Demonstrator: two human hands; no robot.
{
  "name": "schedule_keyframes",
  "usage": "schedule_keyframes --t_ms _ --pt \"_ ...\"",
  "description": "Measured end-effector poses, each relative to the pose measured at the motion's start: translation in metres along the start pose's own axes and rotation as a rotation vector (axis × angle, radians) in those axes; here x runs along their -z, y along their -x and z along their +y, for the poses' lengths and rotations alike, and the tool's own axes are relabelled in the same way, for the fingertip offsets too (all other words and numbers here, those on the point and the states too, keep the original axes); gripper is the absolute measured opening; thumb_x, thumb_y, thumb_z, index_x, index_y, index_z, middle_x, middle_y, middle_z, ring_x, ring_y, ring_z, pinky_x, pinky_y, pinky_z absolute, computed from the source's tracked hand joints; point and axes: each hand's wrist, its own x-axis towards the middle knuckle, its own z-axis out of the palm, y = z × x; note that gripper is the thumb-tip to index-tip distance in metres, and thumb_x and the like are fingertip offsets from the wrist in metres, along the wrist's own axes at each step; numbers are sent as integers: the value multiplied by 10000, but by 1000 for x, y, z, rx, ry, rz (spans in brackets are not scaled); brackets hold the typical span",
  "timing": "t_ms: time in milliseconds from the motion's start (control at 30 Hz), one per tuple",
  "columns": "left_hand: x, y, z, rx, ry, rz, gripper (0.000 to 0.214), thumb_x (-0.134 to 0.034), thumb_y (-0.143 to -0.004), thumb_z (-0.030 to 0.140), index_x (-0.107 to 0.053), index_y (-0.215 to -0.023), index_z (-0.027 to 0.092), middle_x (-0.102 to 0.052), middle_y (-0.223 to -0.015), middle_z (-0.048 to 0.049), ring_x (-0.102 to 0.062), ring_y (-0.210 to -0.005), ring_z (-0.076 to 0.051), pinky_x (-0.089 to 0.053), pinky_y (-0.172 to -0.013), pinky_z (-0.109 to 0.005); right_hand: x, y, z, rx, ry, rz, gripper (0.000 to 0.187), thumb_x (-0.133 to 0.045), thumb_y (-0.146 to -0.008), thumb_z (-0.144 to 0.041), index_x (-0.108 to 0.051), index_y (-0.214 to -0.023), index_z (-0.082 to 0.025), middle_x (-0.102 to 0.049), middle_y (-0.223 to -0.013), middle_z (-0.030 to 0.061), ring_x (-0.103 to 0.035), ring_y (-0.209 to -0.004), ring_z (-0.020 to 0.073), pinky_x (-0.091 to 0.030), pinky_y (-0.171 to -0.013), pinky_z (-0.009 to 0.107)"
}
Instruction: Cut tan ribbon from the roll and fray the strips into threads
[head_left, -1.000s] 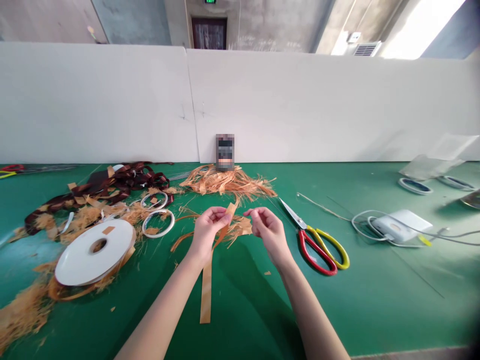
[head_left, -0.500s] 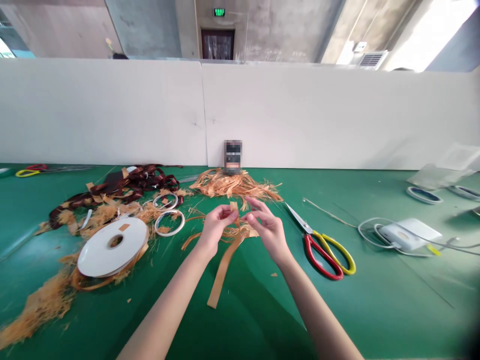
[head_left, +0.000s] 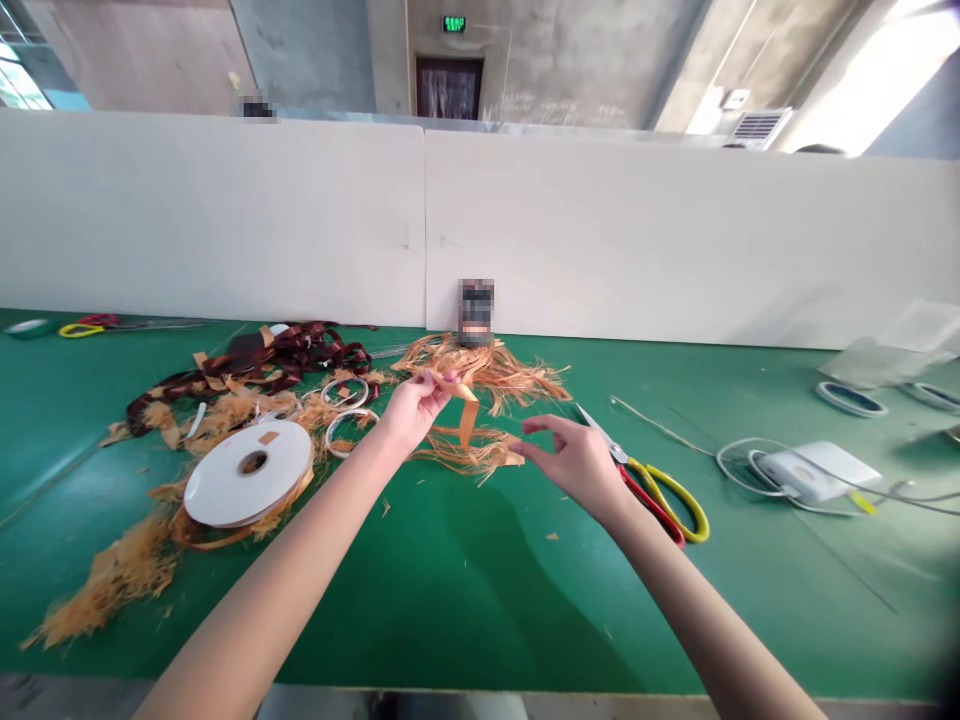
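The left hand (head_left: 414, 412) has its thumb and fingers clamped on a tan ribbon (head_left: 469, 424). From the fingertips the ribbon runs out, bends over and hangs down above the middle of the green table (head_left: 450, 620), somewhat closer to the far edge than to the near edge. The right hand (head_left: 577, 465) holds nothing: its fingers are loosely curled, with a clear gap between thumb and forefinger. The thumb tip is just beside the end of a frayed tan strip (head_left: 476, 456) that lies on the table between the hands; whether they touch, I cannot tell.

Scissors with red and yellow handles (head_left: 694, 515) lie partly hidden by the right hand, blades pointing toward the far edge. By that edge, a heap of fringed strips (head_left: 517, 378) spreads in front of a small upright object, blurred out (head_left: 476, 310). Toward the left edge, a white spool (head_left: 217, 490) lies among frayed scraps (head_left: 120, 575), with two white rings (head_left: 327, 438) beside it and tangled dark brown ribbon (head_left: 315, 352) farther back. A white box with cables (head_left: 825, 470) sits toward the right edge.
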Motion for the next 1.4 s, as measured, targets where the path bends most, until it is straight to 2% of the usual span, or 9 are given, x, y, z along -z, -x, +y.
schedule_keyframes --t_ms 133,367,467,600,767,867,1133,1233,1400 --pt "1 18 1 56 -23 -63 221 -440 -719 -63 -441 -626 138 -437 -623 41 -330 -398 -3 -289 -401 -136 -5 1 13 -66 278 75 298 -565 -819 -470 -688 -782 -201 -647 -577 50 -578 -549 207 -331 -501 288" --pt "11 33 -21 57 -254 -100 137 -562 -771 117 -460 -682 138 -454 -657 49 -258 -371 19 -161 -377 -135 -1 -19 -3 -385 -1202 -11 505 -369 -917 -559 -455 -549 -224 -731 -865 98 -682 -828 174 -527 -748 275" --pt "21 31 -26 24 -365 -111 174 -577 -787 196 -448 -678 153 -390 -582 74 -232 -368 3 -127 -384 -151 2 -21 -8 -396 -1366 -123 488 -322 -951 -501 -417 -558 -228 -730 -953 105 -614 -582 100 -505 -590 221" --pt "36 25 -21 -16 -506 -156 180 -555 -793 232 -414 -696 175 -446 -615 63 -238 -368 -6 -152 -397 -166 3 -15 -6 -359 -961 -275 558 -265 -887 -659 -531 -699 -206 -733 -741 81 -238 -310 63 -259 -359 241" --pt "48 21 -12 -25 -754 -243 157 -469 -850 257 -382 -731 203 -581 -666 25 -255 -367 -35 -212 -400 -188 -5 -4 9 -82 201 -399 512 -621 -632 -710 -637 -604 -199 -629 -539 68 -572 -588 216 -327 -516 276" --pt "50 27 -12 -48 -956 -265 164 -458 -872 262 -400 -730 205 -636 -723 -2 -406 -444 -71 -297 -456 -202 -13 -6 20 -120 379 -285 590 -541 -697 -718 -534 -412 -201 -583 -501 85 -601 -614 255 -355 -551 314" --pt "50 57 -23 -108 -1553 -238 148 -367 -919 208 -498 -853 189 -660 -708 -70 -629 -623 -200 -364 -538 -265 3 -25 18 -485 -1308 -198 750 11 -976 -441 -690 -861 -198 -706 -1095 95 -651 -1000 137 -501 -855 255" --pt "53 59 -23 -153 -1742 -269 133 -401 -898 183 -532 -923 175 -683 -716 -95 -667 -684 -241 -391 -569 -278 10 -24 13 -537 -1343 -392 830 62 -953 -486 -690 -874 -143 -708 -1079 160 -645 -623 101 -512 -561 192" --pt "62 52 -9 -278 -1955 -247 253 -323 -947 267 -555 -972 169 -677 -653 -105 -672 -655 -262 -385 -563 -274 16 -13 11 -608 -782 -1126 949 -122 -820 -768 -726 -842 -37 -630 -482 107 -164 -306 50 -180 -314 206"
